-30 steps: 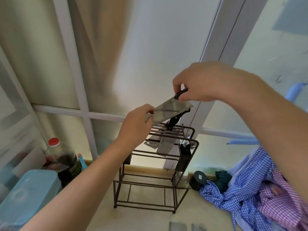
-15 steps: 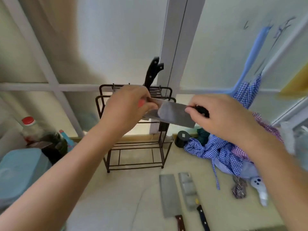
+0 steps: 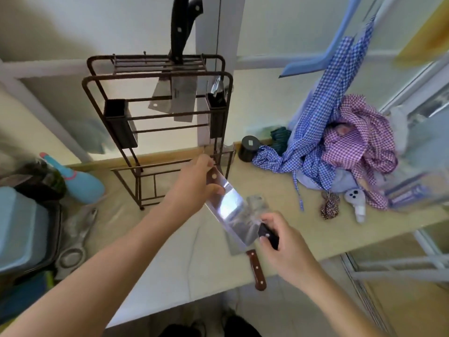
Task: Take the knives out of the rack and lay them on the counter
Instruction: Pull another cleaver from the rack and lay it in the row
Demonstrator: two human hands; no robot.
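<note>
A dark wire rack (image 3: 220, 62) stands at the back of the beige counter (image 3: 303, 229). Two black-handled knives (image 3: 181, 30) still hang in its top slots, blades down. A shiny cleaver (image 3: 233, 212) is held low over the counter in front of the rack. My right hand (image 3: 286, 249) grips its black handle. My left hand (image 3: 194, 188) holds the far end, where a brown riveted piece shows. Under it lies a brown-handled cleaver (image 3: 256, 268), with another grey blade (image 3: 256, 199) beside it, partly hidden.
Blue and purple checked cloths (image 3: 340, 147) are piled at the right, with a black round pot (image 3: 249, 148) beside them. A blue-lidded bin (image 3: 21, 227), bottles (image 3: 80, 183) and metal scissors (image 3: 75, 237) sit at the left. The counter's front edge (image 3: 194, 300) is near me.
Both hands brought the cleaver down from the top of the rack to just above the counter. The view tilted down, so the laid knives and counter edge show.
</note>
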